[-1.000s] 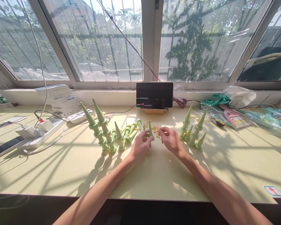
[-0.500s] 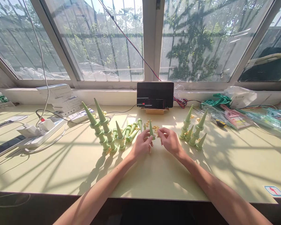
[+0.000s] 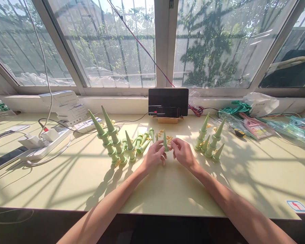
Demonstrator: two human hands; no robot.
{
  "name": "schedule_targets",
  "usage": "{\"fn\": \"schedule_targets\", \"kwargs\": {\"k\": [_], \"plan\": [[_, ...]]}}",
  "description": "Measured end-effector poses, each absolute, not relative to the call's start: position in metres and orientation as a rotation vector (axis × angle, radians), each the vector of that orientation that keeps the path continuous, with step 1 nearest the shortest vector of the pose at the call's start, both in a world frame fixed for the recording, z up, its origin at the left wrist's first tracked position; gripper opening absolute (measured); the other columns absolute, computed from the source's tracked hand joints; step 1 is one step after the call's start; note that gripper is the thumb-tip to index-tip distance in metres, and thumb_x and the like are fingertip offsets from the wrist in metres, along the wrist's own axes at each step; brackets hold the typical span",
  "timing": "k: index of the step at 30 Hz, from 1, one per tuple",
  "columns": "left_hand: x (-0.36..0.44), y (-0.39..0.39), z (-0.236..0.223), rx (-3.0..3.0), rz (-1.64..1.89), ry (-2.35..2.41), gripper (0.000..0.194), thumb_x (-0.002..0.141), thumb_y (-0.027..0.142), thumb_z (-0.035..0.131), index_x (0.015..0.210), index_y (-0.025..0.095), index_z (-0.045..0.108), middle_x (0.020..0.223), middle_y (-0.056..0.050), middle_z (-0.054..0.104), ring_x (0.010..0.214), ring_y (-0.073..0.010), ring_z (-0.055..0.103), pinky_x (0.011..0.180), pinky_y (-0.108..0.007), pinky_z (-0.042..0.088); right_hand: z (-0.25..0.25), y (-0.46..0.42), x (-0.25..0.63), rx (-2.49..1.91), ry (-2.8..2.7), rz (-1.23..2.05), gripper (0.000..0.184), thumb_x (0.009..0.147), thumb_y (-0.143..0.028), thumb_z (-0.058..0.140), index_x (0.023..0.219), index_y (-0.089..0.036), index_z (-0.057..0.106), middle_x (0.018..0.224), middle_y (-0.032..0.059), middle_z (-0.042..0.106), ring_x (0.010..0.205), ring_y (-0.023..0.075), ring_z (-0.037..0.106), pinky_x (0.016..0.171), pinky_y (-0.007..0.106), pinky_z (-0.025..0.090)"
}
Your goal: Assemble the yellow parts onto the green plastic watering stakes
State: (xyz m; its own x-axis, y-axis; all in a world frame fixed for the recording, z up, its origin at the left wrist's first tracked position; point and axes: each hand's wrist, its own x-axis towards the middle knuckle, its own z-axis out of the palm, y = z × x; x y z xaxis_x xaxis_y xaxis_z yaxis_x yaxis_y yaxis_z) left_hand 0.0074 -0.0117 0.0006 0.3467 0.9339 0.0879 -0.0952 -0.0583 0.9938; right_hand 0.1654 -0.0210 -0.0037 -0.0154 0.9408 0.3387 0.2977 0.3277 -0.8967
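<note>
The left hand [image 3: 154, 156] and right hand [image 3: 183, 153] curl close together.

Green cone [image 3: 165, 141], tip up; small yellow pieces [image 3: 168, 138] scattered behind.

A black screen [image 3: 168, 96] stands beyond the left hand [image 3: 154, 155] and right hand [image 3: 184, 153], a phone [image 3: 168, 112] propped before it, sunlit windows [image 3: 112, 44] behind. White boxes [image 3: 66, 107] and a power strip [image 3: 57, 142] sit well left of the left hand; plastic packaging [image 3: 259, 127] lies well right of the right hand, a blue-edged sticker [image 3: 297, 206] nearer the camera.
</note>
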Motion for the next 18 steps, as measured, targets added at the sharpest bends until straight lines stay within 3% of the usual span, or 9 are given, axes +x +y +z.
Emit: {"fn": "schedule_targets", "kwargs": {"k": [11, 18], "plan": [[0.0072, -0.0110, -0.0017, 1.349, 1.054, 0.865, 0.054, 0.081, 0.045, 0.069, 0.122, 0.014, 0.054, 0.103, -0.012, 0.067, 0.058, -0.0115, 0.058, 0.041, -0.025, 0.049, -0.0013, -0.0215, 0.1651, -1.171, -1.562, 0.693, 0.027, 0.093, -0.042, 0.046, 0.080, -0.020, 0.055, 0.076, 0.0027, 0.063, 0.052, 0.0128, 0.055, 0.049, 0.025, 0.042], [0.0076, -0.0102, -0.0034, 1.381, 1.067, 0.887, 0.053, 0.081, 0.045, 0.069, 0.120, 0.015, 0.052, 0.094, -0.007, 0.063, 0.059, -0.0121, 0.058, 0.041, -0.026, 0.049, -0.0021, -0.0208, 0.1657, -1.169, -1.553, 0.708, 0.025, 0.092, -0.041, 0.048, 0.082, -0.020, 0.055, 0.077, 0.0030, 0.063, 0.051, 0.0121, 0.054, 0.048, 0.024, 0.043]]}}
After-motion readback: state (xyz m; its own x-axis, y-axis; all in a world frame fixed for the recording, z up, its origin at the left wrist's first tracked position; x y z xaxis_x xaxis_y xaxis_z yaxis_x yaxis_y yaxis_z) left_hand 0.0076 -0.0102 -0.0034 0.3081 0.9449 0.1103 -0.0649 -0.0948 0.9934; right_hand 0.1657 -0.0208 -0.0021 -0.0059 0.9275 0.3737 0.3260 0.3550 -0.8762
